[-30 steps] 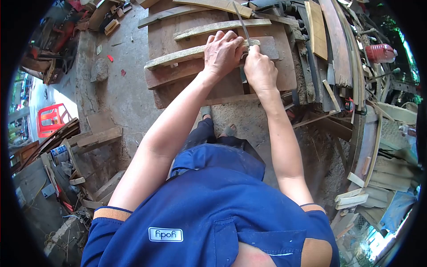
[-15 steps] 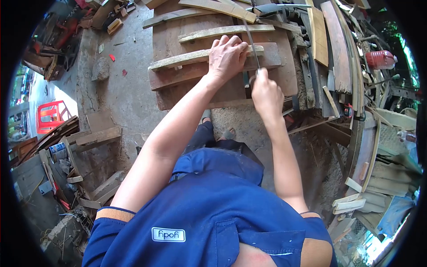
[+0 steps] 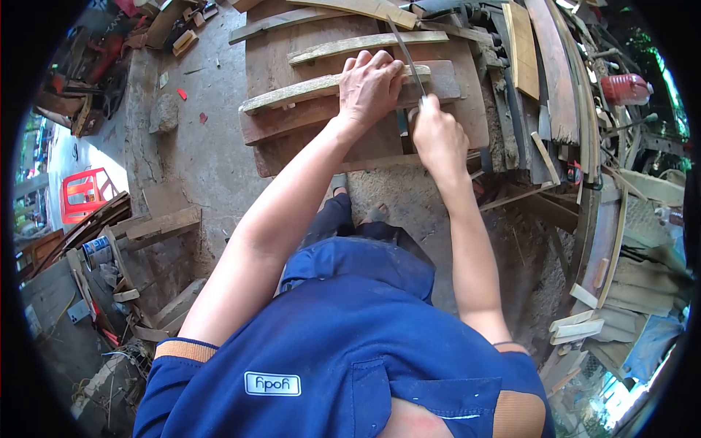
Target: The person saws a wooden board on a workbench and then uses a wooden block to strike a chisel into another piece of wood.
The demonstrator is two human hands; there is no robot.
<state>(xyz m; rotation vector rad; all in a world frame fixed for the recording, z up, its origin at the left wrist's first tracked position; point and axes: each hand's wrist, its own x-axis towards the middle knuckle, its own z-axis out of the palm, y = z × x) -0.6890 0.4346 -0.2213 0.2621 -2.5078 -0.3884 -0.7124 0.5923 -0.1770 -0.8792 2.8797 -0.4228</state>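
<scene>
My left hand [image 3: 367,89] is closed over a rough wooden strip [image 3: 292,95], pressing it onto a thicker reddish-brown board [image 3: 292,125]. In my right hand [image 3: 439,135] is the handle of a handsaw, mostly hidden by the fingers. The narrow saw blade [image 3: 405,55] points away from me and crosses the strip near its right end, just right of my left hand. Beyond it lies a second rough strip [image 3: 365,47] on the wooden work surface [image 3: 321,157].
Stacked planks [image 3: 558,80] line the right side, with a red-filled plastic bottle [image 3: 626,89] beyond them. At left are a red plastic chair [image 3: 84,193], a paint can [image 3: 96,252] and scrap wood. Long boards [image 3: 358,9] cross the far end of the work surface.
My right hand has moved slightly forward with the saw, its blade sliding farther across the strip. My left hand keeps its hold on the strip.
</scene>
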